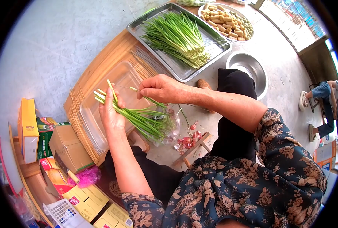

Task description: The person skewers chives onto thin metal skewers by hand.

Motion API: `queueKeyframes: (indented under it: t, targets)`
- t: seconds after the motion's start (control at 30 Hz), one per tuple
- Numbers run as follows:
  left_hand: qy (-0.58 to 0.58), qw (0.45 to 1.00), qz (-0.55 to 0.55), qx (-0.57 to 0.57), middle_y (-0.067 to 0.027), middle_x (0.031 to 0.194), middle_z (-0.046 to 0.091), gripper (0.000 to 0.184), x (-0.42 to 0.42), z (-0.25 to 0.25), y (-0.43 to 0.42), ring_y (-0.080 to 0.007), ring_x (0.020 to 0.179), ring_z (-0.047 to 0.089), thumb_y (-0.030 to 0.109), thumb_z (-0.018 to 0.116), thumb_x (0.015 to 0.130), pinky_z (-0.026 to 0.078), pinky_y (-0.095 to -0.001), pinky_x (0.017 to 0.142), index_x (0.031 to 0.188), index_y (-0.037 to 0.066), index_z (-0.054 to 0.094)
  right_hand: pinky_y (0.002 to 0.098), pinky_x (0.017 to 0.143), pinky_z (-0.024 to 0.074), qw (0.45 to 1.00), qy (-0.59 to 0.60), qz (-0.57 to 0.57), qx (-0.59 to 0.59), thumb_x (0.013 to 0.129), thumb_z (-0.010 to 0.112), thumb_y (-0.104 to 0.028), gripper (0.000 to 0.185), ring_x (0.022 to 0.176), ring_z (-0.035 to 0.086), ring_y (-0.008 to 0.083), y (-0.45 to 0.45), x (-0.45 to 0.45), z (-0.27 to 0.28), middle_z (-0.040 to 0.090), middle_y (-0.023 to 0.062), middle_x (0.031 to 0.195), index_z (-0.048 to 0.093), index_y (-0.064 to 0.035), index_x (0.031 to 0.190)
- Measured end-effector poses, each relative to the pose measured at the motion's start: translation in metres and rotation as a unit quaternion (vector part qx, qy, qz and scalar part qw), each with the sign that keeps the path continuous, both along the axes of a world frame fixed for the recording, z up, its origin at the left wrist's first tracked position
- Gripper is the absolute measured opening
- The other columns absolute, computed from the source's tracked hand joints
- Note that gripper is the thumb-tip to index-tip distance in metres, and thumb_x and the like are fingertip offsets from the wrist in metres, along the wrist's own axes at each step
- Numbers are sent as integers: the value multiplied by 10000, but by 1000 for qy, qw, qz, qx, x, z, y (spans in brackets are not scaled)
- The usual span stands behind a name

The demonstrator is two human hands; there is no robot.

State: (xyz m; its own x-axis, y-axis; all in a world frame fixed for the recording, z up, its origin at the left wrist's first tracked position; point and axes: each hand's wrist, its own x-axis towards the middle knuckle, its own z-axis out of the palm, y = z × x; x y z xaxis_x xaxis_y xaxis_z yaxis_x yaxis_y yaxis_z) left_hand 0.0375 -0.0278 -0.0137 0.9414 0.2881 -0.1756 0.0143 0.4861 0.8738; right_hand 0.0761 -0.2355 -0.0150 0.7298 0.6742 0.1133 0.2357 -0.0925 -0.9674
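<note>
My left hand (112,112) is closed around a small bunch of garlic chives (142,119). Their pale cut ends stick up past my fingers, and the green leaves hang to the right. A thin skewer (124,87) runs from my left fingertips towards my right hand (159,89). That hand is closed in a pinch on a single chive stalk, whose pale end shows by the skewer's tip. I cannot tell whether the skewer touches this stalk. Below both hands lies a clear plastic tray (89,104) on a wooden board.
A metal tray (136,26) holds a big heap of chives. Behind it stands a bowl of brown rolled pieces (228,24). A steel basin (262,72) sits to the right. Loose skewers (77,117) line the board. Boxes (72,148) and a knife (64,167) lie at left; another person (325,106) sits far right.
</note>
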Motion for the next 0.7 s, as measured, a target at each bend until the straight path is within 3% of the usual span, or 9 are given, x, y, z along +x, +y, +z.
queueKeyframes:
  t: [0.13,0.4,0.7]
  targets:
    - [2,1000,-1,5,-32,758,547,257,0,0,0,-102,517,454,198,641,899,355,-240,468,1073,16,591,328,603,487,999,38,-1,-32,907,533,-238,238,604,575,160,-5,-5,19,623,76,701,678,-50,934]
    - [-4,1000,-2,12,-30,753,546,258,2,-5,2,-103,507,458,209,641,900,356,-237,461,1065,17,591,361,740,494,999,19,-3,-25,898,534,-228,243,802,631,221,-5,-4,19,678,118,846,683,-39,925]
    - [3,1000,3,24,-30,746,551,275,2,-3,1,-105,491,460,207,655,889,355,-235,449,1071,10,596,361,756,492,999,25,-1,-34,891,534,-218,234,813,632,229,-4,-4,21,675,120,849,681,-38,920]
